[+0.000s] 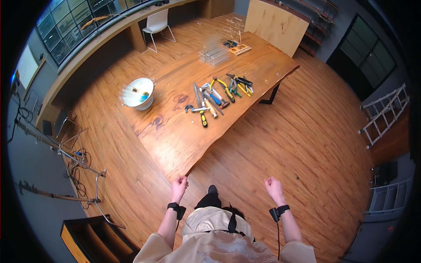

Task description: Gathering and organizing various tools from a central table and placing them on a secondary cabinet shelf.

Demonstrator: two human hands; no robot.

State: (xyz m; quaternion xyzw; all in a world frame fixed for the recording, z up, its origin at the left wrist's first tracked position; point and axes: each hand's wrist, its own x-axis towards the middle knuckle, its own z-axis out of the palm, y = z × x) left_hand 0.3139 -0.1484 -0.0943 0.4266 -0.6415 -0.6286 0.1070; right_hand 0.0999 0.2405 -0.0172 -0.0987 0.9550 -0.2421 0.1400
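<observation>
My left hand (179, 188) is at the near corner of a wooden table (175, 144), its fingers curled in. Whether it touches the table edge I cannot tell. Out over the floor to the right, my right hand (274, 189) is closed in a loose fist with nothing showing in it. Both wrists wear black straps with cables. Across the tabletop lies a group of hand tools: a hammer with a yellow and black handle (203, 118), files, a blue-handled tool (215, 100) and several pliers (244, 85). Neither hand is near them.
A white two-handled bowl (144, 105) with small items inside stands at the table's left edge. Farther back are a clear rack (214, 57) and a tray with round holes (240, 50). A white chair (157, 24), a ladder (385, 116) and a black-edged shelf unit (96, 239) stand around.
</observation>
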